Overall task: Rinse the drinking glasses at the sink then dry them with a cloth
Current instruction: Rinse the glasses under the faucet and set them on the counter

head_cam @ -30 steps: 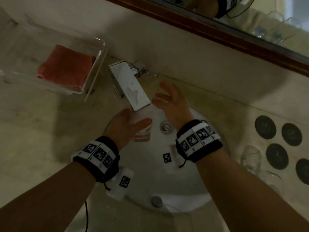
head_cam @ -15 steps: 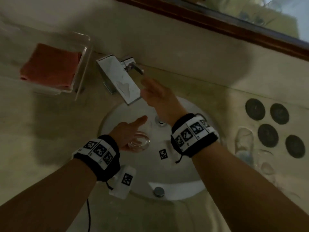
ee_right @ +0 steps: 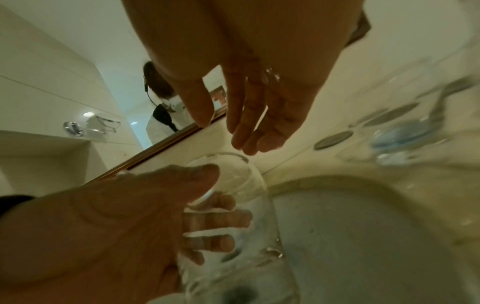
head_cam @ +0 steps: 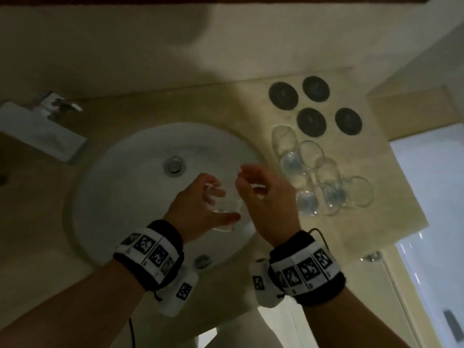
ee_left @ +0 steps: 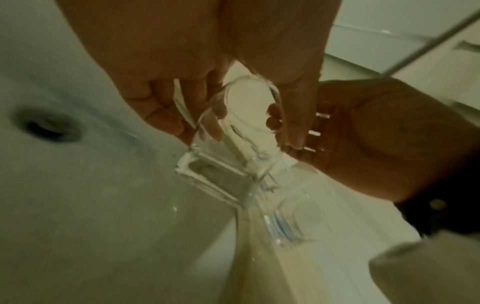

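Note:
My left hand (head_cam: 222, 204) grips a clear drinking glass (head_cam: 224, 213) over the right part of the white sink (head_cam: 100, 202). In the left wrist view the glass (ee_left: 233, 131) is held between the fingers and the thumb, tilted. My right hand (head_cam: 251, 189) hovers just right of it with relaxed fingers and holds nothing. The right wrist view shows its fingertips (ee_right: 246, 142) just above the glass's rim (ee_right: 228, 164). Several more clear glasses (head_cam: 324, 182) lie on the counter to the right of the sink. No cloth is in view.
The chrome faucet (head_cam: 42, 133) stands at the sink's far left, the drain (head_cam: 173, 164) in its middle. Several dark round coasters (head_cam: 311, 121) lie behind the glasses. The counter's edge (head_cam: 401, 187) drops off at the right.
The head view swung right. My left hand carried the glass from under the faucet to the sink's right side. My right hand left the faucet handle and came beside the glass.

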Demonstrator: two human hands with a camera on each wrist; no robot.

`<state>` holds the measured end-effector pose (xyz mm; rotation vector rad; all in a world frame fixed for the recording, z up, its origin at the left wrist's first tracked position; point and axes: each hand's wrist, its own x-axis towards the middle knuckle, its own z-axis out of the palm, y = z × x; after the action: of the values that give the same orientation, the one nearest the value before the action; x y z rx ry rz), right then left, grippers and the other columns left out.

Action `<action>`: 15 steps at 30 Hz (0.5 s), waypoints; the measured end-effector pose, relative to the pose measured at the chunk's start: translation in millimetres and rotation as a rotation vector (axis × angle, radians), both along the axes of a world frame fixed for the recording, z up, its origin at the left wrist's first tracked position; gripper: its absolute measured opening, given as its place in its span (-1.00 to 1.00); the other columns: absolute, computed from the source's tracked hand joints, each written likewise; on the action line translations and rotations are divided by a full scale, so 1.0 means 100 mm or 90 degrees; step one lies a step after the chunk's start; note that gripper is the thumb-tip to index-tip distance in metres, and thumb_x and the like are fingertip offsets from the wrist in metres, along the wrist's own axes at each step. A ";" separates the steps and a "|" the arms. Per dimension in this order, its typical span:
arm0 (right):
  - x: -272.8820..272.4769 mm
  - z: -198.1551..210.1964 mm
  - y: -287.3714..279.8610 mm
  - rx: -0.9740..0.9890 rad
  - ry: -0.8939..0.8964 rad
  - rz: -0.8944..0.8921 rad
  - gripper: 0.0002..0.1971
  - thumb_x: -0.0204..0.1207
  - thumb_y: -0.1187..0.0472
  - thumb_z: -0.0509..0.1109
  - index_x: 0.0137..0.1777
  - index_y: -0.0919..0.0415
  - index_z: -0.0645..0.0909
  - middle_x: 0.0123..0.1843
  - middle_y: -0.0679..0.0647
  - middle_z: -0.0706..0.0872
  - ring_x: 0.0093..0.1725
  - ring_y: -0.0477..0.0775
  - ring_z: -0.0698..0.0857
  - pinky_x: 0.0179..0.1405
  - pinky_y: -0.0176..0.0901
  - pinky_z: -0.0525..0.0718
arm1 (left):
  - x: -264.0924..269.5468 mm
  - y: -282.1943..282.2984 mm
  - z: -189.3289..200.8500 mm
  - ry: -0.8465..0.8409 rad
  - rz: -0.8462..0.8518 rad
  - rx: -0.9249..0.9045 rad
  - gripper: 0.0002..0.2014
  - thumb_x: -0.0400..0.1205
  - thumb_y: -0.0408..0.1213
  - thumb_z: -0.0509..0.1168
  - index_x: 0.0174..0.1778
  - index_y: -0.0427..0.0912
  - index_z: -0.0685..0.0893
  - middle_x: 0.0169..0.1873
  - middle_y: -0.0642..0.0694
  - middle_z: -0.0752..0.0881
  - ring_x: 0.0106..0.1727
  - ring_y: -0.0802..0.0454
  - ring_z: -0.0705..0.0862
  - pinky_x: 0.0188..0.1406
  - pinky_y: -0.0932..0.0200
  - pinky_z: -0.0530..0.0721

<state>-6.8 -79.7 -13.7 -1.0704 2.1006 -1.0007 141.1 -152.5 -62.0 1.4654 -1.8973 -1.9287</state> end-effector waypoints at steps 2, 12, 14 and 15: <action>-0.21 0.01 0.19 -0.036 0.041 -0.047 -0.77 0.58 0.13 0.49 0.23 0.05 0.71 0.01 -0.15 0.79 -0.02 -0.21 0.76 0.01 -0.24 0.76 | -0.22 0.17 0.05 0.020 -0.044 -0.058 -0.26 0.14 0.16 0.69 0.17 0.18 0.50 0.14 0.27 0.73 0.13 0.22 0.70 0.04 0.15 0.70; -1.06 -0.17 0.92 0.015 0.209 -0.074 -0.44 0.37 0.18 0.63 0.38 0.15 0.61 0.36 0.06 0.64 0.36 -0.03 0.45 0.37 -0.18 0.38 | -0.91 0.93 -0.06 0.025 -0.157 -0.179 -0.10 0.12 -0.14 0.79 0.35 0.15 0.50 0.22 0.14 0.72 0.17 0.08 0.73 0.17 0.01 0.75; -1.17 -0.19 0.96 0.040 0.210 -0.038 -0.40 0.39 0.19 0.62 0.44 0.15 0.57 0.41 0.08 0.62 0.42 0.07 0.48 0.36 -0.22 0.36 | -0.99 1.03 -0.09 0.010 -0.176 -0.191 -0.07 0.11 -0.10 0.79 0.37 0.21 0.47 0.24 0.11 0.72 0.18 0.06 0.72 0.19 0.00 0.75; -1.22 -0.21 0.97 0.050 0.220 -0.018 -0.38 0.38 0.19 0.62 0.46 0.16 0.55 0.43 0.09 0.61 0.43 0.10 0.49 0.37 -0.22 0.36 | -1.03 1.07 -0.10 0.005 -0.181 -0.193 -0.07 0.11 -0.08 0.78 0.36 0.28 0.45 0.24 0.12 0.71 0.18 0.08 0.72 0.19 0.01 0.75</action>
<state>-128.4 17.2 -34.6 -1.2487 2.4124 -0.7801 38.3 -45.5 -72.3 1.1544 -2.3752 -1.6364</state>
